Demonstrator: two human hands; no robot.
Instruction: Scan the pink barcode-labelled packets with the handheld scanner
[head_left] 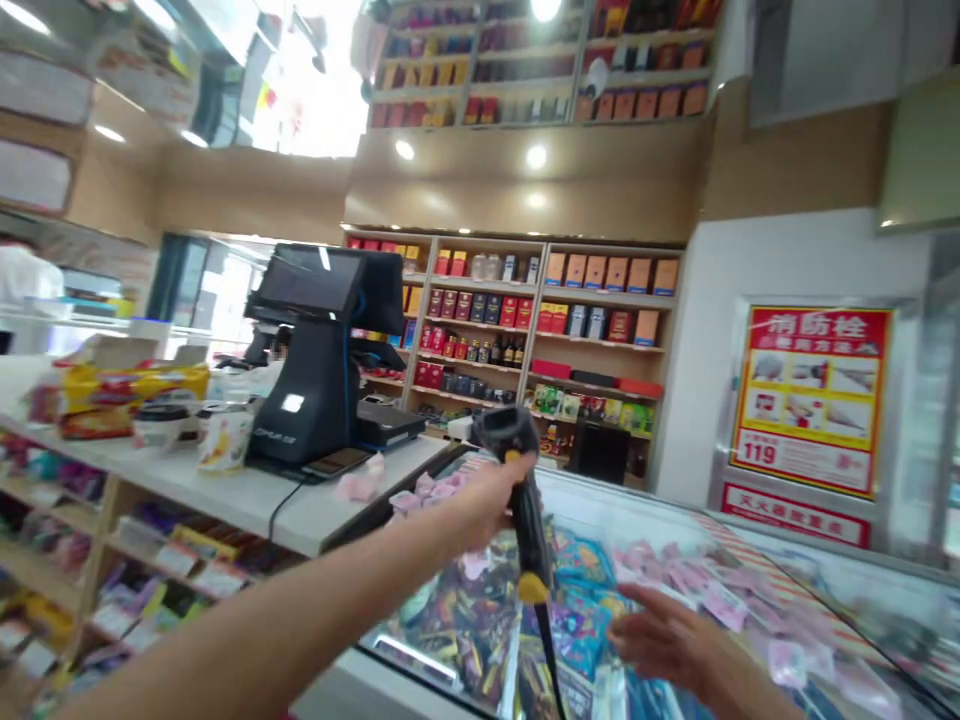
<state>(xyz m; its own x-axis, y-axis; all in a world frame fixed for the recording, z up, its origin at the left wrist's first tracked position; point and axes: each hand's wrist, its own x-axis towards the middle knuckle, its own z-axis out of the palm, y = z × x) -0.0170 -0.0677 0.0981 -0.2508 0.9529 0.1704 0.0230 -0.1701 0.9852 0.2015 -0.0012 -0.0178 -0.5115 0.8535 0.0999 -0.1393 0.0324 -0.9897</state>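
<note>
My left hand (495, 500) is wrapped round the handle of a black and yellow barcode scanner (531, 530), held upright above the glass display case. Its cable (549, 650) hangs down from the base of the handle. To the right, my right hand (667, 640) is held over the case with its fingers stretched out, apart from the scanner and holding nothing. Below both hands, several blue packets (581, 560) and pink-wrapped packets (720, 590) show in the display case (600, 500).
On the white counter (300, 515) at left stand a black point-of-sale terminal (307, 370), paper cups (223, 437) and a yellow snack pack (135, 395). A phone (337, 460) lies beside the terminal. Shelves of boxes (480, 310) line the back wall.
</note>
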